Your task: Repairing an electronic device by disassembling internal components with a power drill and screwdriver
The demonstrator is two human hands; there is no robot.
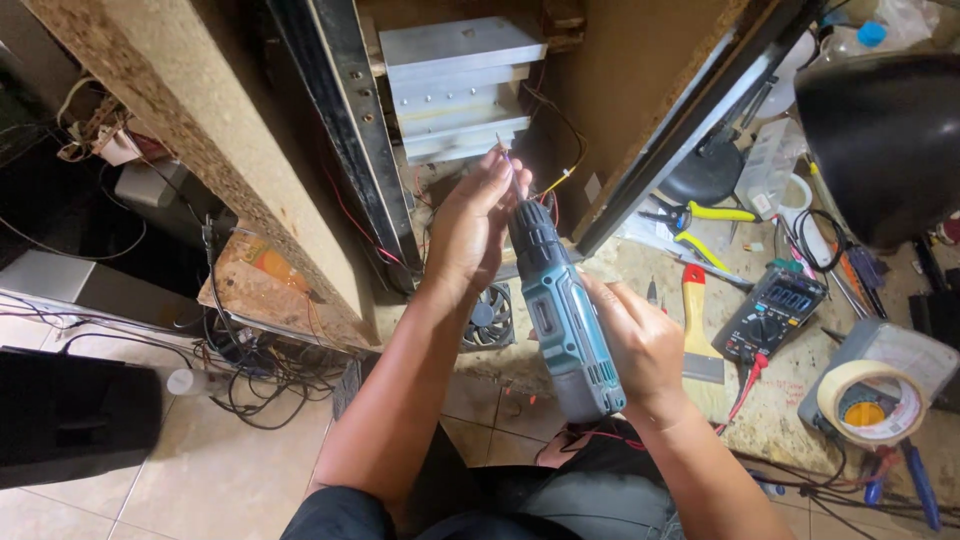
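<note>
**Fitting the bit at the open cabinet**

A cluttered workshop floor of pale tiles surrounds an open chipboard cabinet (pixel 200 170) with black metal rails, tangled black cables lying to its left. Inside the cabinet sits a stepped, ribbed aluminium heat sink (pixel 455 85), with thin red and yellow wires trailing below it.

The right hand (pixel 640 345) is wrapped firmly around the grip of a teal and grey cordless drill (pixel 560 310), which points up toward the heat sink. The left hand (pixel 475 225) is at the drill's black chuck, fingertips pinched together on a thin bit (pixel 505 150) standing out of its nose.

To do this well, the bit seems best kept straight along the drill's axis, with the chuck tightened evenly and the trigger finger kept off until the left hand is clear. The loose wires lie close to the tip and could snag.

On the bench to the right lie a dark digital multimeter (pixel 770 310), yellow-handled pliers (pixel 700 215), a putty knife with a red and yellow handle (pixel 695 320) and a roll of beige masking tape (pixel 870 400).
</note>
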